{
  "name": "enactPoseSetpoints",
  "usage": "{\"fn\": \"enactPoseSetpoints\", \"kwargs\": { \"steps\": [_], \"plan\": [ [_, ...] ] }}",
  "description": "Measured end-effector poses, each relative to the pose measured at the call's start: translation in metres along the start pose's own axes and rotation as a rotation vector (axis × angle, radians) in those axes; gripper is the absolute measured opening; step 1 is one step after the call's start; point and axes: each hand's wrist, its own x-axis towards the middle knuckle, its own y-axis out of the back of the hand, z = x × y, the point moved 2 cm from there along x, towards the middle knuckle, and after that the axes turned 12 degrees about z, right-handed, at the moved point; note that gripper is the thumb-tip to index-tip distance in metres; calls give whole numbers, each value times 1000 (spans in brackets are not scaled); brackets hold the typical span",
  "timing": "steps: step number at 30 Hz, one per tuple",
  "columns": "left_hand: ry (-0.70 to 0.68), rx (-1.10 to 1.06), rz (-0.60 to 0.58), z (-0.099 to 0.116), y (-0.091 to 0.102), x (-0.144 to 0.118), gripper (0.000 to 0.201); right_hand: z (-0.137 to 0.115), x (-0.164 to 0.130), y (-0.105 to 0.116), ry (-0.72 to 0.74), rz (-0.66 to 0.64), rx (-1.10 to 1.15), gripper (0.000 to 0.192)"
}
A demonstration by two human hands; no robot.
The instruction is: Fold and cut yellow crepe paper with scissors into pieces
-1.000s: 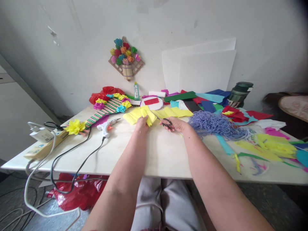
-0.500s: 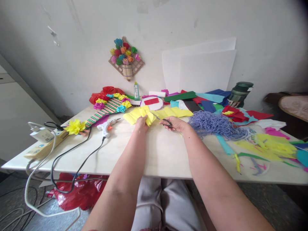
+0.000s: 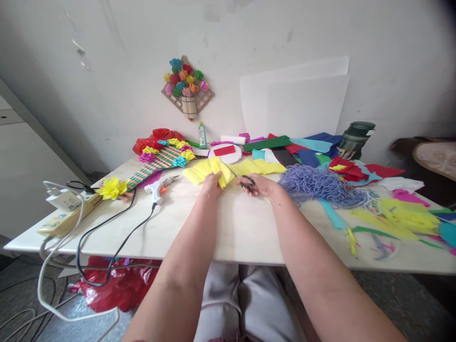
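My left hand point(image 3: 213, 184) is closed on a piece of yellow crepe paper point(image 3: 200, 172), which lies folded in layers above the table. In my right hand point(image 3: 261, 184) is a pair of scissors point(image 3: 247, 181) with black handles. The scissor blades point up and left, at the right edge of the folded yellow paper. Behind the scissors, a longer yellow crepe strip point(image 3: 263, 166) lies on the table. A white disc with a red paper rectangle point(image 3: 225, 150) is just beyond my left hand.
A white glue gun point(image 3: 156, 190) and its black cord lie at left, near a power strip point(image 3: 67, 219) and a flower-decorated striped craft point(image 3: 156, 161). Right of my hands are a heap of lilac yarn point(image 3: 317, 185), yellow scraps point(image 3: 402, 216) and a dark green bottle point(image 3: 356, 140).
The scissors' handles look slightly wider apart, and the blades have shifted a little at the paper's edge. My left hand still holds the yellow paper in nearly the same place.
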Motion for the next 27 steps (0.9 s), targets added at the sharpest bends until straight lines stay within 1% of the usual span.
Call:
{"fn": "enactPoseSetpoints", "kwargs": {
  "steps": [4, 10, 17, 24, 27],
  "plan": [
    [15, 9, -20, -1, -1, -2, 20, 0, 1, -1, -3, 19, -13, 35],
    [9, -3, -30, -1, -2, -4, 22, 1, 3, -1, 2, 30, -8, 35],
    [-19, -2, -38, 1, -2, -4, 21, -3, -1, -3, -5, 49, -18, 33],
    [-7, -30, 15, 3, -3, -6, 23, -5, 0, -6, -13, 59, -31, 26],
    [-3, -30, 17, 3, -3, -5, 23, -8, -2, -7, -26, 78, -42, 24]
  ]
}}
